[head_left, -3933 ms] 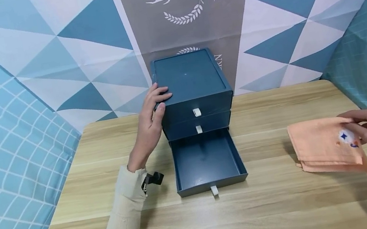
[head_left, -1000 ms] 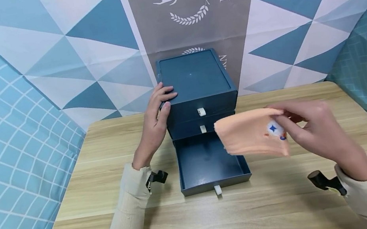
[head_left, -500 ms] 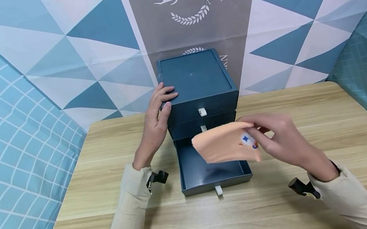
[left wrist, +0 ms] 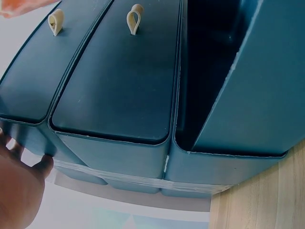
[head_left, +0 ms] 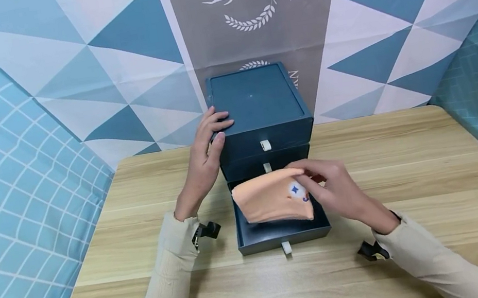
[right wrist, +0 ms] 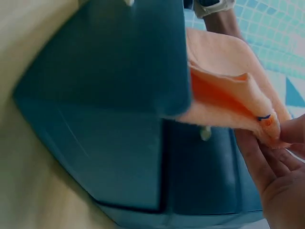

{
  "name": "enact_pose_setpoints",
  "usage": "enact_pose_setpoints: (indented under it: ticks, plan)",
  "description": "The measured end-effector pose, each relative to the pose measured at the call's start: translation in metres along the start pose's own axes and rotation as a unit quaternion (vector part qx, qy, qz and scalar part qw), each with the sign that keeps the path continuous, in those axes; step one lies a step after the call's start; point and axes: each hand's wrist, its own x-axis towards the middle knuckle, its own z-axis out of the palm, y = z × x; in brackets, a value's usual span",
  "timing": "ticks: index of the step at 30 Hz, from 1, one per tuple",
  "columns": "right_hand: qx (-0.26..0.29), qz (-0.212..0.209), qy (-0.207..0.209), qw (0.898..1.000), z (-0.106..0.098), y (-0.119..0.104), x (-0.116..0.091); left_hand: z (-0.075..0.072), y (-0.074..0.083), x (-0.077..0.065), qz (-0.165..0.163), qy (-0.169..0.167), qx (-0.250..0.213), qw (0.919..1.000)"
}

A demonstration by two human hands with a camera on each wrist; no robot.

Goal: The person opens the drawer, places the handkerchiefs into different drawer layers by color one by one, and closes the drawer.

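A dark blue set of drawers stands at the back of the table, its bottom drawer pulled out. My left hand rests on the unit's upper left edge, fingertips on the top and thumb along the side. A folded peach towel with a small embroidered patch hangs above the pulled-out drawer. Between thumb and fingers, my right hand pinches the towel's right corner. From the right wrist view, the towel shows its open folds over the drawer's side wall. The drawer's back part is hidden behind the towel.
White pull tabs stick out of the drawer fronts. The wooden table extends to both sides of the unit. Behind it hangs a patterned cloth, and a blue checked sheet borders the left.
My right hand has carried the peach towel leftward from the table's right side, until it hangs above the bottom drawer. The left hand has stayed on the drawer unit.
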Motion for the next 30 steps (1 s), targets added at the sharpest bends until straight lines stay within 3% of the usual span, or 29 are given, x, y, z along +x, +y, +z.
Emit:
enact_pose_setpoints:
  ticks: [5,8,16,30]
  plan:
    - [0.048,0.087,-0.02,0.995,0.009,0.013,-0.001,0.0,0.0,-0.001,0.001,0.002,0.002,1.0]
    - [0.043,0.106,-0.031,0.993,0.014,0.023,-0.002,0.001,0.003,-0.001,0.004,0.004,-0.004,1.0]
    - [-0.011,0.075,-0.055,0.996,0.021,0.033,-0.003,-0.003,0.036,0.004,-0.003,-0.002,-0.021,0.9998]
    - [-0.093,0.047,-0.129,0.986,0.029,0.04,-0.005,-0.002,0.041,0.005,-0.015,0.0,-0.016,0.9998]
